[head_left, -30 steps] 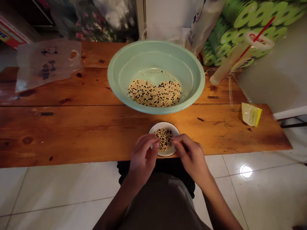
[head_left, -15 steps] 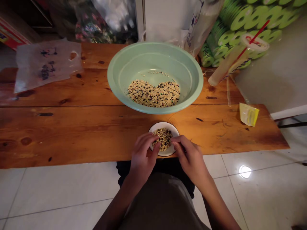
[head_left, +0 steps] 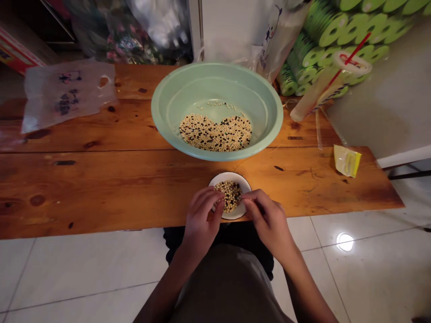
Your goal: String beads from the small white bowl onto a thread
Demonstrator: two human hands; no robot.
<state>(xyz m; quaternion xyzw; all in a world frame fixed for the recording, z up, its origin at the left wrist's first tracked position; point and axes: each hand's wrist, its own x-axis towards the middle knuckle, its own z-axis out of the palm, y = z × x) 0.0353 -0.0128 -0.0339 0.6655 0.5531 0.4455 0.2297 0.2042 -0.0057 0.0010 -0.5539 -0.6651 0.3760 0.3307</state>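
A small white bowl [head_left: 245, 183] with a dark rim stands near the front edge of the wooden table, holding small round cream and dark beads [head_left: 229, 195]. Over its left side my left hand [head_left: 204, 213] curls, thumb and forefinger drawn close together above the beads. My right hand [head_left: 267, 215] is at the right rim with thumb and forefinger pinched. Whatever sits between the fingertips of either hand is too small to make out. Behind the bowl stands a wide pale green basin [head_left: 217, 155] with many more cream and dark beads [head_left: 215, 133] spread over its bottom.
On the wooden table [head_left: 134, 188] a plastic bag [head_left: 69, 96] lies at the left. To the right are a plastic cup [head_left: 332, 85] with a red straw and a small yellow-and-clear packet [head_left: 347, 161]. Green rolls [head_left: 336, 36] are stacked behind.
The view has shifted very slightly. Both hands stay at the bowl in nearly the same pose, the right fingertips a touch farther right.
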